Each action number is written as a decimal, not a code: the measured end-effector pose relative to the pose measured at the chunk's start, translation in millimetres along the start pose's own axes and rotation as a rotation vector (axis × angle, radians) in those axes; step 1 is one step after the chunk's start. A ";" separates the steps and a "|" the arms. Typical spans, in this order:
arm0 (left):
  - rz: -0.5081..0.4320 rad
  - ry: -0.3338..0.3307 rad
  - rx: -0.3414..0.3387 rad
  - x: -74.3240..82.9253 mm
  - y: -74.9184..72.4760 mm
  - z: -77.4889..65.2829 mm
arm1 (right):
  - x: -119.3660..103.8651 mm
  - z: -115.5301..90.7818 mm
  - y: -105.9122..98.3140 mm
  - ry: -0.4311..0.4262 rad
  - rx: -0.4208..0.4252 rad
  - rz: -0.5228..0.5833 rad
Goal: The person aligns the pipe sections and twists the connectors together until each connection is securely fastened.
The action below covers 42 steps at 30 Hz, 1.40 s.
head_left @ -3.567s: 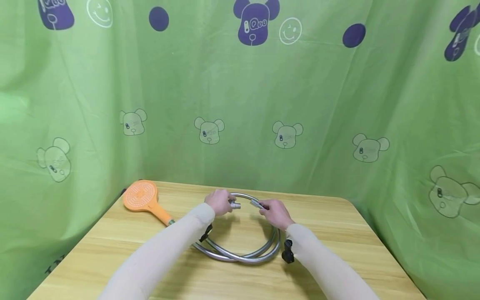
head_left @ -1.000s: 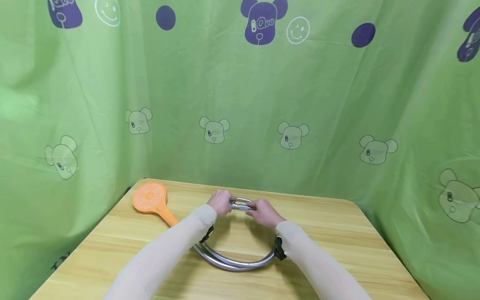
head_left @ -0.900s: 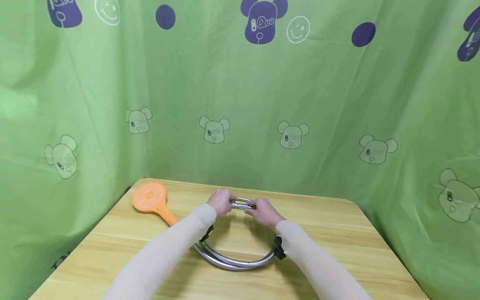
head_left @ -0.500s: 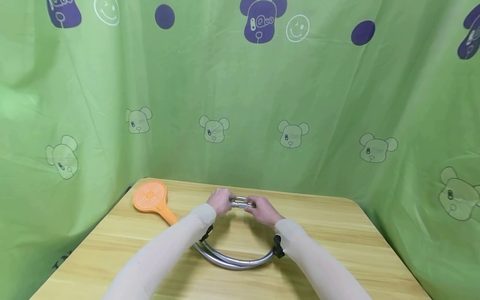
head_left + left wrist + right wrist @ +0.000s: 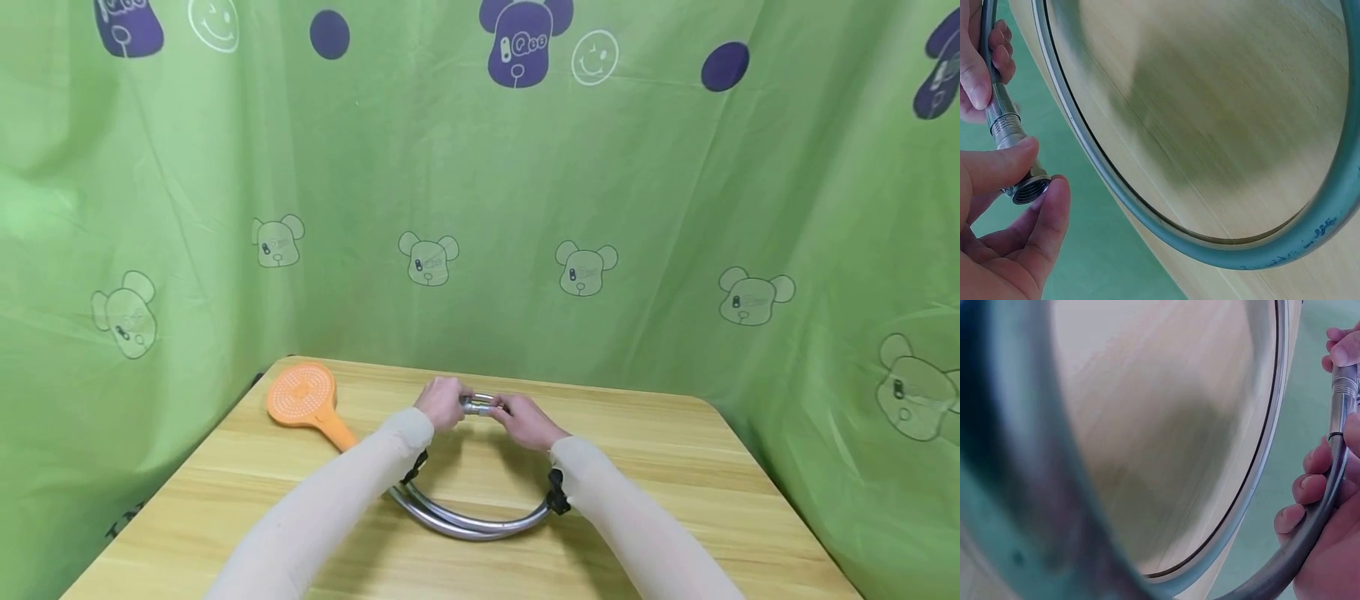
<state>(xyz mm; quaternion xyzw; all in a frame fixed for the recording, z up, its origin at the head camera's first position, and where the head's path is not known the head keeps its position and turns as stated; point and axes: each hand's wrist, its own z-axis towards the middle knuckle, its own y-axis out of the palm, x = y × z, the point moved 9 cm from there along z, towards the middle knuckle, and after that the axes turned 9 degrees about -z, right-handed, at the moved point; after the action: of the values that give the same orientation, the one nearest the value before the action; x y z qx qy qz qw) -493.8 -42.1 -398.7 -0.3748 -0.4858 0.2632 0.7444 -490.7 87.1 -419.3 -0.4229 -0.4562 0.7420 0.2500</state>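
In the head view, my left hand [image 5: 442,404] and right hand [image 5: 525,423] face each other above the far part of the table. My left thumb and fingertips pinch a metal threaded fitting [image 5: 1027,187]; its open end shows inner threads. The right hand holds the end of a silver shower hose [image 5: 465,529] at its smooth metal nut [image 5: 1001,103]. The nut meets the fitting's outer thread [image 5: 1007,127], and several turns of that thread show. The rest of the hose loops below both hands. An orange shower head [image 5: 302,393] lies at the left, its handle end hidden by my left forearm.
The wooden table [image 5: 660,500] ends at a far edge just beyond the hands. A green patterned curtain [image 5: 480,325] hangs behind it and on both sides. The hose loop stands close in front of both wrist cameras.
The fitting and hose end were apart 3.6 seconds ago; now they meet, my right hand having moved left. Lately the right fingers have shifted slightly at the nut; the left hand stays put.
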 end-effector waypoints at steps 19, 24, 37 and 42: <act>-0.001 0.031 0.009 2.8 -0.5 -3.2 | 3.4 2.6 1.5 0.032 -0.003 -0.018; -0.013 0.031 -0.005 2.8 0.5 -4.8 | 6.0 1.2 3.9 0.065 -0.011 0.016; -0.019 0.043 -0.023 3.5 0.5 -1.6 | 0.3 -1.7 -0.8 0.001 -0.002 0.104; -0.010 0.036 -0.023 2.3 0.3 -1.2 | 0.9 0.2 -0.5 0.006 -0.033 0.081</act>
<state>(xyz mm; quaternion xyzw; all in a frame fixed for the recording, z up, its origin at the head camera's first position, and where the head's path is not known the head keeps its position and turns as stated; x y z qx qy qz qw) -491.8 -40.6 -398.0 -0.3855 -0.4773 0.2473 0.7499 -491.3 88.0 -419.2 -0.4473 -0.4502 0.7425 0.2143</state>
